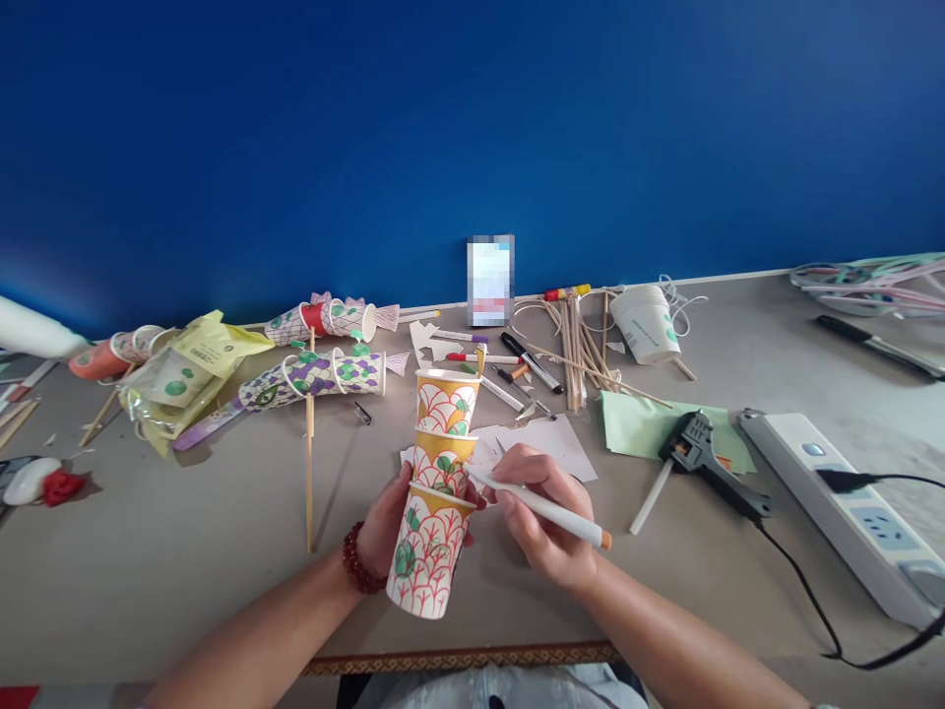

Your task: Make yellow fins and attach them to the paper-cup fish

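Observation:
Three paper cups (428, 551) joined end to end, drawn with red scales, green spots and some yellow-orange colouring, stand tilted in front of me. My left hand (384, 527) is closed around them from the left, its fingers partly hidden behind the cups. A white marker with an orange end (557, 514) is pinched in my right hand (550, 507). Its tip points at the right side of the middle cup; whether it touches cannot be made out. White paper (565, 443) lies on the table behind my right hand.
Decorated cup fish (321, 379) and a yellow-green bag (221, 345) are at left. Several pens, wooden sticks (572, 354), a phone (490, 281) and stacked cups (646, 325) stand behind. At right are a glue gun (701, 453) with its cord and a power strip (849, 502).

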The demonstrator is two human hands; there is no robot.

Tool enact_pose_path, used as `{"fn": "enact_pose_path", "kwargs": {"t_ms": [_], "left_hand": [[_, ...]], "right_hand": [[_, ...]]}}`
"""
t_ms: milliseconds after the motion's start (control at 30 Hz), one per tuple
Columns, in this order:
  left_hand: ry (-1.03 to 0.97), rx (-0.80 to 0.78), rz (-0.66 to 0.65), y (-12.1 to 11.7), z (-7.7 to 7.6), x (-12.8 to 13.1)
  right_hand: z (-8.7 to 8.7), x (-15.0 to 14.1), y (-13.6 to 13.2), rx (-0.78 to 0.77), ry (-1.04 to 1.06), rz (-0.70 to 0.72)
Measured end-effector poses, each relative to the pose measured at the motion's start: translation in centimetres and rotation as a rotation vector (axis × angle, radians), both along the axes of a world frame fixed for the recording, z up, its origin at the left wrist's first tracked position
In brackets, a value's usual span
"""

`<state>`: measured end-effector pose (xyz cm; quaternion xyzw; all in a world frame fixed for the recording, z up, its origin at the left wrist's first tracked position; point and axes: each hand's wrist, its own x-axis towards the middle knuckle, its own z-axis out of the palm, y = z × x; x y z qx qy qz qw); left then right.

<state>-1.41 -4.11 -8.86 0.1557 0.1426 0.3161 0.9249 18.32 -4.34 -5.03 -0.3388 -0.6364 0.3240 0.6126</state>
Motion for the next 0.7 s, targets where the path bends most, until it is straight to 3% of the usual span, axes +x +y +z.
{"fn": "enact_pose_path", "kwargs": {"t_ms": [200, 433, 700], "left_hand": [[0.028, -0.024, -0.004, 0.0, 0.7, 0.1], [-0.023, -0.005, -0.009, -0.1, -0.3, -0.1], [0.0, -0.015, 0.022, -0.1, -0.4, -0.2]], "right_hand": [[0.1, -0.1, -0.1, 0.009, 0.008, 0.017], [0.0, -0.1, -0.1, 0.032, -0.015, 0.048], [0.2, -0.2, -0.2, 0.038, -0.012, 0.066]]}}
